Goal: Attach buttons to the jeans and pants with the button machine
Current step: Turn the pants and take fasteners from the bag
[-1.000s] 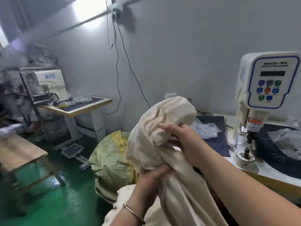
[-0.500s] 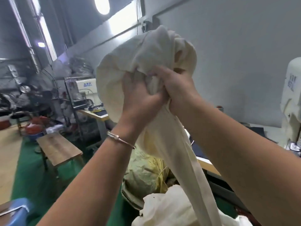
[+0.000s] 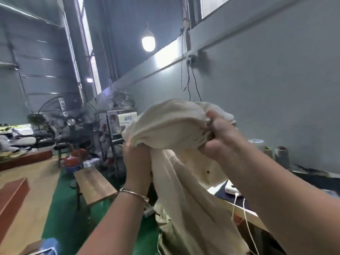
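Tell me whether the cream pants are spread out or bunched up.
Bunched up: both hands, left and right, grip the cream pants in gathered folds.

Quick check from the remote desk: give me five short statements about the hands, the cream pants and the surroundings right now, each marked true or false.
1. Both hands grip the cream pants. True: the left hand and the right hand each clutch bunched fabric.
2. The pants lie flat on the table. False: they are held up in the air, with the rest hanging down.
3. A bracelet sits on the left wrist. True.
4. The button machine is in view beside the right hand. False: it does not show in this frame.
5. The hanging lamp is off. False: it glows brightly.
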Demonstrator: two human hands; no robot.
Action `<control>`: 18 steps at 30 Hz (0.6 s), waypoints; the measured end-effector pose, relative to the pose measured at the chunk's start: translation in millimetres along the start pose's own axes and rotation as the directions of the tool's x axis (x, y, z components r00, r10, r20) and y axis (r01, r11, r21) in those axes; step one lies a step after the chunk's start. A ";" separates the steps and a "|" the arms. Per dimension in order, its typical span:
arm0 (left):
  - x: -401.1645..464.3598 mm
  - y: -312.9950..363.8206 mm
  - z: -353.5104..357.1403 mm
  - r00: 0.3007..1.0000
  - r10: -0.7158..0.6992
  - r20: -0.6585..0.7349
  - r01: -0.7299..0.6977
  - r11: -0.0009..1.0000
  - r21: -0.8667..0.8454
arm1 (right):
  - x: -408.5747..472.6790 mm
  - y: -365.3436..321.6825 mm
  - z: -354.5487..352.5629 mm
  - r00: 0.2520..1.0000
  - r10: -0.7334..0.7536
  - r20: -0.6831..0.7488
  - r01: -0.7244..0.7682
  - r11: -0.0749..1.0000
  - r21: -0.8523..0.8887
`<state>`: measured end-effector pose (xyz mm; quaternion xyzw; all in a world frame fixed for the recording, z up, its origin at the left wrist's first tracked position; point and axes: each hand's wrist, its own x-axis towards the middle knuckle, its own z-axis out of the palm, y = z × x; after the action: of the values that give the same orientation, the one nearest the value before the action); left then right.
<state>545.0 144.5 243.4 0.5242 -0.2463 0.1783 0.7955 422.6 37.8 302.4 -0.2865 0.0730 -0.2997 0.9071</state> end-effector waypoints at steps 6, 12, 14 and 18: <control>38.2 84.6 -41.8 0.845 0.421 0.331 -0.530 0.743 0.409 | -2.0 19.1 -18.4 0.986 0.162 0.030 -0.159 0.985 -0.066; -8.1 66.7 -87.3 0.719 0.154 0.678 -0.688 0.299 0.661 | 1.2 52.2 -77.3 0.993 0.108 -0.037 -0.112 0.986 -0.122; -52.1 18.9 -114.3 0.748 -0.039 0.662 -0.632 0.259 0.730 | -0.8 70.1 -115.7 0.990 0.120 -0.080 -0.130 0.981 -0.142; -153.0 -87.5 -169.2 0.742 -0.467 0.481 -0.412 0.249 0.877 | -18.6 117.0 -208.4 0.941 0.246 -0.232 -0.292 0.937 -0.193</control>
<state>502.3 262.7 33.9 0.9252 -0.3392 0.0727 0.1541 402.8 26.2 63.7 -0.3421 0.2380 -0.1899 0.8890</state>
